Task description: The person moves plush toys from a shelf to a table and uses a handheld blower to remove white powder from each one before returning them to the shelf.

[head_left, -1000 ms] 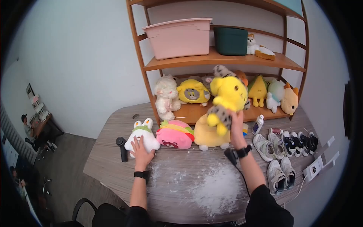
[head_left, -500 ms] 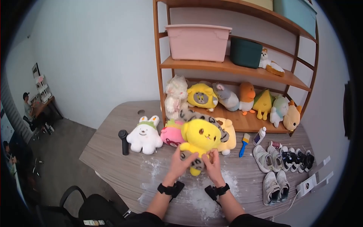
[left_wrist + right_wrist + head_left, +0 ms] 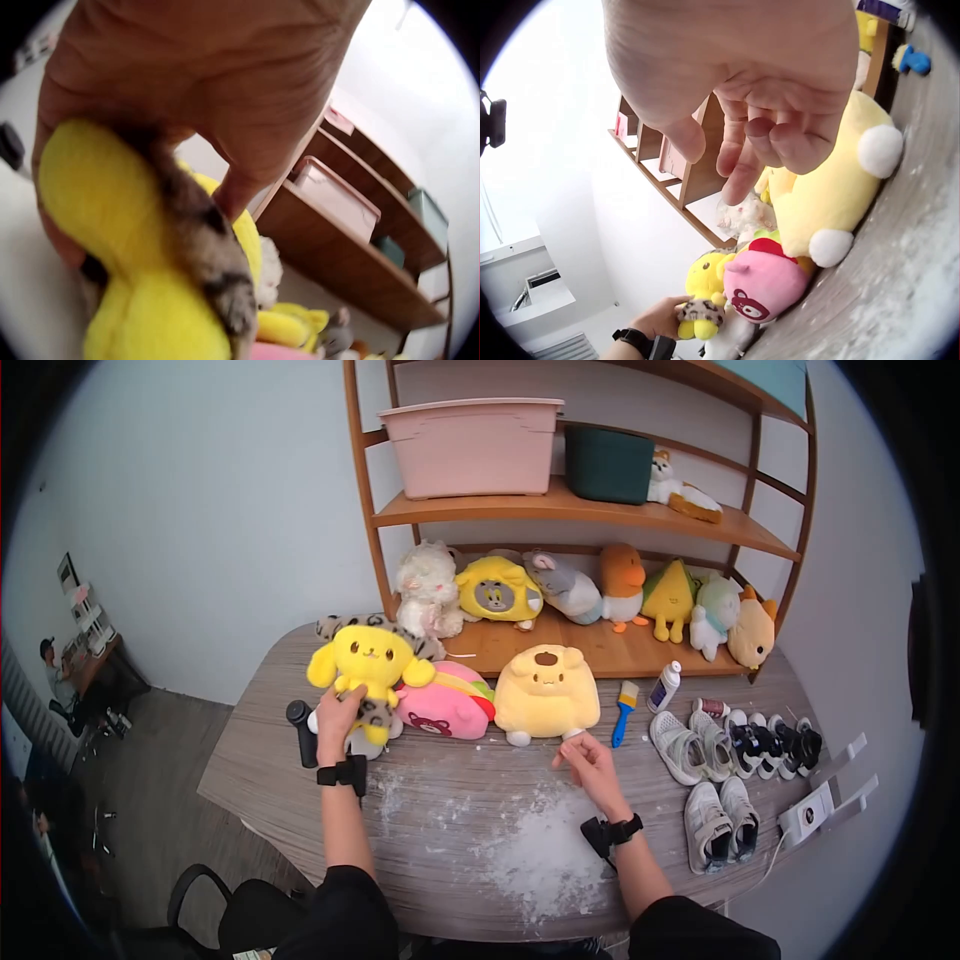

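My left hand [image 3: 338,722] grips a yellow plush toy [image 3: 370,657] with leopard-print trim by its lower body, at the left end of the toy row. In the left wrist view, thumb and fingers wrap round the yellow plush body. Behind and below it, a white plush [image 3: 372,742] is mostly hidden. A pink plush [image 3: 445,705] sits just to its right, then a pale yellow plush [image 3: 548,695] sits upright. My right hand [image 3: 592,770] holds nothing, its fingers loosely curled, in front of the pale yellow plush's foot.
White powder [image 3: 545,855] is spread over the table front. A black cylinder [image 3: 301,734] stands at the left; a blue-handled brush [image 3: 624,712], a white bottle [image 3: 664,686] and several shoes [image 3: 735,822] are at the right. Behind rises a wooden shelf [image 3: 480,653] with plush toys and a pink bin [image 3: 475,450].
The yellow plush has come down from before the shelf in my right hand, passed through both hands, and moved left in my left hand. My right hand has let go.
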`<act>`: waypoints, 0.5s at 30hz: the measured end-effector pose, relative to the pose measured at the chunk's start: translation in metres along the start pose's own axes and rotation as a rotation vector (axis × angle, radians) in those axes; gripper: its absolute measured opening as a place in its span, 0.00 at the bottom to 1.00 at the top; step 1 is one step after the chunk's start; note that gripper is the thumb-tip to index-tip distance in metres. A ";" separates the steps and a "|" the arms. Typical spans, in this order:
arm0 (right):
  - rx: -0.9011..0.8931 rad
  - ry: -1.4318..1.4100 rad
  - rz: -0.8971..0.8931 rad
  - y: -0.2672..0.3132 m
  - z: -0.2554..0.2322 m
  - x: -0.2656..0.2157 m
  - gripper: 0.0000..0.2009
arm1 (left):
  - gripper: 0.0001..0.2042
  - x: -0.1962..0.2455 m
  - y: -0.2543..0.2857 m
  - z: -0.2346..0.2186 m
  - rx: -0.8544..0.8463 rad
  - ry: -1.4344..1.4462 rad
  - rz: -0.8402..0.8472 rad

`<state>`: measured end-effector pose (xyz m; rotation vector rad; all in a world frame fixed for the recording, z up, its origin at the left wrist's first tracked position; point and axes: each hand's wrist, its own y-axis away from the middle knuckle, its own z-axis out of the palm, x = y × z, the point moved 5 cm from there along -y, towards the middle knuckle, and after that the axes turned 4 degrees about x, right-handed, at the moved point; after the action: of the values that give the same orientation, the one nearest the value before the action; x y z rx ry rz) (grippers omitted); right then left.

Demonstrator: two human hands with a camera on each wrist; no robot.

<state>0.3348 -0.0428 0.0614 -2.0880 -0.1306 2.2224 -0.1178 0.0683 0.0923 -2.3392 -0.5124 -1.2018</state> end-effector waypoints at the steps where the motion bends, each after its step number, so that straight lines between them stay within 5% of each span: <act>1: 0.012 -0.006 -0.003 -0.003 -0.005 0.000 0.07 | 0.31 0.008 0.008 -0.007 0.014 -0.060 -0.003; 5: 0.087 0.003 -0.014 -0.011 -0.027 -0.013 0.07 | 0.36 0.011 0.024 -0.015 0.015 -0.134 -0.031; 9: 0.145 0.009 -0.074 -0.027 -0.043 -0.026 0.07 | 0.37 0.034 0.052 -0.023 0.275 -0.257 0.017; 12: 0.198 0.025 -0.107 -0.048 -0.055 -0.041 0.06 | 0.33 0.050 0.067 -0.018 0.474 -0.255 0.264; 13: 0.215 0.028 -0.133 -0.056 -0.057 -0.046 0.05 | 0.26 0.063 0.077 -0.013 0.547 -0.166 0.416; 15: 0.232 0.015 -0.148 -0.070 -0.058 -0.056 0.05 | 0.19 0.085 0.093 0.007 0.402 0.213 0.427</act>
<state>0.3965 0.0193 0.1222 -1.9075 -0.0238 2.0299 -0.0188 0.0056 0.1382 -1.8326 -0.1480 -1.0155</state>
